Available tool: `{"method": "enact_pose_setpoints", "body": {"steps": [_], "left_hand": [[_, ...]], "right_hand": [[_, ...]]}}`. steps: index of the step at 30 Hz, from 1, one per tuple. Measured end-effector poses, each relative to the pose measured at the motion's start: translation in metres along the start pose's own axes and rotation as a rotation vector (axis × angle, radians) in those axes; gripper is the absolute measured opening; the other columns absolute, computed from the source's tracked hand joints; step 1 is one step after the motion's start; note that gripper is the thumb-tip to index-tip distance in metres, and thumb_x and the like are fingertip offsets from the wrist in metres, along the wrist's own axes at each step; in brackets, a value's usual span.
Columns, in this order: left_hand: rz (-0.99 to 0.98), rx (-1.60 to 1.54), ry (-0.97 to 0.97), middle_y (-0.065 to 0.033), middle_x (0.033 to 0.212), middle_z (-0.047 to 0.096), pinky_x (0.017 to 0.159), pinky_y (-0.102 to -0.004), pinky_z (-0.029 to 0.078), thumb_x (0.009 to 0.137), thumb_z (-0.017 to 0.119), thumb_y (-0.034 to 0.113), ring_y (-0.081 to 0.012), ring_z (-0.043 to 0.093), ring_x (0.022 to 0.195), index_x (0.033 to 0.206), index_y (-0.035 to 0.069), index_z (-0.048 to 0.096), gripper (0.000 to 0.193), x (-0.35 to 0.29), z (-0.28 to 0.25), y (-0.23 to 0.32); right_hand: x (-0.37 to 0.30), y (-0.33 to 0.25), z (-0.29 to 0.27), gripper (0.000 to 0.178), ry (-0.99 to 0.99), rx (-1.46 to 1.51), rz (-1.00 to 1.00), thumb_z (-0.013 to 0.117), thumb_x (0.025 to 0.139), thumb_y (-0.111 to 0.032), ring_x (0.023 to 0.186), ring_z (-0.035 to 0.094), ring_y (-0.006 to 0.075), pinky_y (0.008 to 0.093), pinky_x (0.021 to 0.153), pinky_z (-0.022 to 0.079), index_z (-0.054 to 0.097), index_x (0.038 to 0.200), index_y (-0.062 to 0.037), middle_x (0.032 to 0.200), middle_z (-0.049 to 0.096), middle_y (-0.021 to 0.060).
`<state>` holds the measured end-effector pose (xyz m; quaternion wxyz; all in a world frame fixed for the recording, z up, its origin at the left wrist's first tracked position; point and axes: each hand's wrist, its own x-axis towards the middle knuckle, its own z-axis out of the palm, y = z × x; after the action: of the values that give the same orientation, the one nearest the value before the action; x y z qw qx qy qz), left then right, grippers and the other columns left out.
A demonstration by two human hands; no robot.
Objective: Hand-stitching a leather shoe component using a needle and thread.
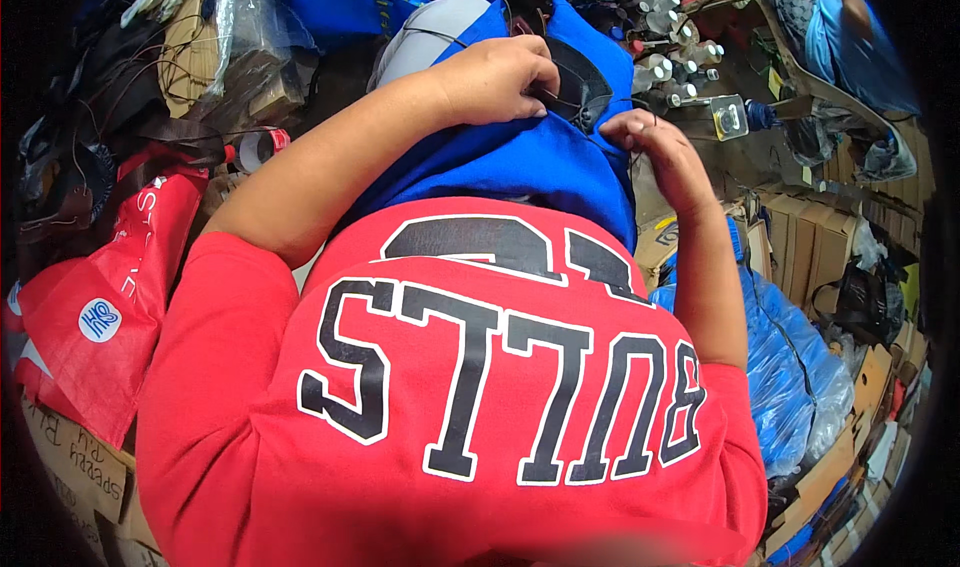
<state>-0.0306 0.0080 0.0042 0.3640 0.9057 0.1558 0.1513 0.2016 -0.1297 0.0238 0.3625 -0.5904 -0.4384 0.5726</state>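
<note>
"Where's the black piece (583, 79)?"

"Between the left hand (500, 79) and right hand (662, 155), against the blue cloth (500, 162). The hands are apart, fingers curled, the right near a dark thread (628, 100); I can't tell what either pinches."

"How best to handle it?"

"Probably steady it left-handed and guide the thread slowly, clear of folds."

The cloth (490, 162) under the left hand (503, 79) is matt, the bottles (704, 54) beyond the right hand (668, 155) glossy plastic, the black piece (582, 85) between perhaps leathery.
</note>
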Motion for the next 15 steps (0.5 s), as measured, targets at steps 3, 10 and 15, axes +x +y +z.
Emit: {"method": "enact_pose_setpoints", "body": {"steps": [3, 10, 15], "left_hand": [[-0.061, -0.033, -0.071, -0.0129, 0.082, 0.062, 0.072, -0.0368, 0.049, 0.075, 0.067, 0.015, -0.0287, 0.062, 0.078, 0.088, 0.006, 0.064, 0.015, 0.003, -0.001, -0.002], [0.002, 0.139, 0.196, -0.0124, 0.078, 0.06, 0.066, -0.0321, 0.047, 0.078, 0.064, 0.007, -0.0267, 0.059, 0.071, 0.086, 0.003, 0.059, 0.011, -0.01, -0.027, -0.011], [-0.16, 0.044, 0.423, -0.0084, 0.083, 0.06, 0.068, -0.028, 0.046, 0.085, 0.063, 0.012, -0.0167, 0.058, 0.073, 0.094, 0.003, 0.063, 0.013, -0.005, -0.029, -0.013]], "right_hand": [[-0.002, 0.0, -0.003, 0.052, -0.013, 0.316, -0.016, 0.036, 0.089, -0.038, 0.08, 0.051, 0.014, 0.0251, 0.08, 0.038, 0.064, 0.101, 0.0039, 0.087, 0.061, 0.0054], [-0.002, -0.004, 0.015, 0.026, 0.055, -0.402, -0.12, 0.076, 0.073, -0.023, 0.072, 0.053, 0.0142, 0.0264, 0.066, 0.043, 0.069, 0.091, -0.0054, 0.078, 0.057, 0.0024], [0.003, -0.013, 0.021, 0.03, 0.06, -0.642, -0.271, 0.082, 0.063, -0.025, 0.08, 0.053, 0.0186, 0.0296, 0.069, 0.044, 0.068, 0.083, -0.0061, 0.085, 0.054, 0.0044]]}}
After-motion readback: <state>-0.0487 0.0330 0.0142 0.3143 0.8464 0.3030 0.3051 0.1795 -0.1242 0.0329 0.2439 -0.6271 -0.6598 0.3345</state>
